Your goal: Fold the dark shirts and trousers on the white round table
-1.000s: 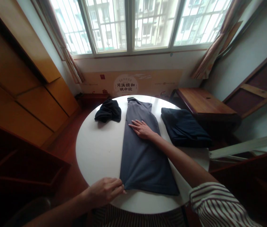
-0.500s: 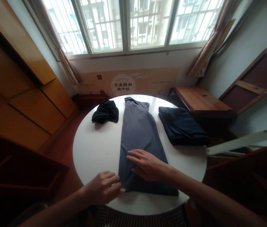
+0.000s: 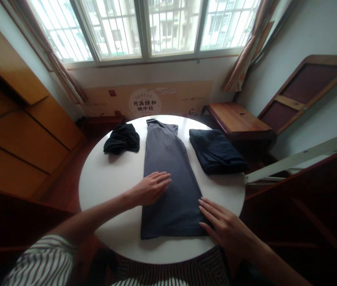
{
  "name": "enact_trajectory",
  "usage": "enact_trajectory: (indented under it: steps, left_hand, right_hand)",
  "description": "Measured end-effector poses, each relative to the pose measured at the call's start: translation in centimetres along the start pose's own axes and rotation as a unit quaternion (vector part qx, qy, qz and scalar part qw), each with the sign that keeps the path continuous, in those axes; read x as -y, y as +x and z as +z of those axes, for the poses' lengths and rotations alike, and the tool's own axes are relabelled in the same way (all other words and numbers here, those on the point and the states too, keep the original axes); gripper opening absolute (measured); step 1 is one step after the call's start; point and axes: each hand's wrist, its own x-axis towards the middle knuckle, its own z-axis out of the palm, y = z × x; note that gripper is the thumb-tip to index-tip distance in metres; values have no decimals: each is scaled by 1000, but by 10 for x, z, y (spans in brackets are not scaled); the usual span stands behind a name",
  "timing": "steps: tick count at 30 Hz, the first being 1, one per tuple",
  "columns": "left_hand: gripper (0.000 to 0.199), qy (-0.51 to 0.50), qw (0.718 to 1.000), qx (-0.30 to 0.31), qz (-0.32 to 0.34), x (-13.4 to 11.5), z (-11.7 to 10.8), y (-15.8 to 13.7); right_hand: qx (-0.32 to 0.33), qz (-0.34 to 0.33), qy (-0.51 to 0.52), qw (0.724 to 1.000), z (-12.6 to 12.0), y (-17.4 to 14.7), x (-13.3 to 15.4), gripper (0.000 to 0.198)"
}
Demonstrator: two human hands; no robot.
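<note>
A dark grey shirt (image 3: 171,210), folded lengthwise into a long strip, lies on the white round table (image 3: 111,186). Its white-trimmed, collar-like end points at the window and its hem faces me. My left hand (image 3: 150,187) rests flat on the middle of the cloth near the left edge, fingers stretched out. Along the lower right edge, my right hand (image 3: 223,222) touches the fabric with its fingers apart. Neither hand grips anything.
Crumpled black cloth (image 3: 122,139) lies at the far left of the table. A folded navy garment (image 3: 216,151) sits at the right. Beyond stand a low wooden table (image 3: 237,117) and, on the left, wooden cabinets (image 3: 37,139). A pale metal bar (image 3: 302,155) slants in from the right.
My left hand has moved from the lower left corner up onto the shirt's middle. My right hand has shifted from the middle to the right edge. The camera view has turned slightly right.
</note>
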Motion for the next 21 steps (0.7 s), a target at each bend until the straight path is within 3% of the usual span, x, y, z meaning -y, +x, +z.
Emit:
enact_trajectory:
  steps: [6, 11, 16, 19, 21]
  left_hand:
    - [52, 12, 991, 60, -119, 61, 15, 49]
    - [58, 44, 959, 56, -273, 102, 28, 54]
    - [53, 50, 928, -51, -365, 118, 31, 31]
    - [53, -40, 895, -151, -418, 129, 24, 23]
    - [59, -141, 857, -187, -459, 134, 16, 21]
  right_hand:
    - [-1, -36, -16, 999, -7, 15, -2, 27]
    - [-7, -23, 9, 1000, -11, 13, 2, 24]
    - [-26, 67, 131, 989, -11, 37, -13, 28]
    - [-79, 183, 215, 956, -3, 78, -40, 23]
    - [-78, 263, 228, 934, 5, 111, -61, 24]
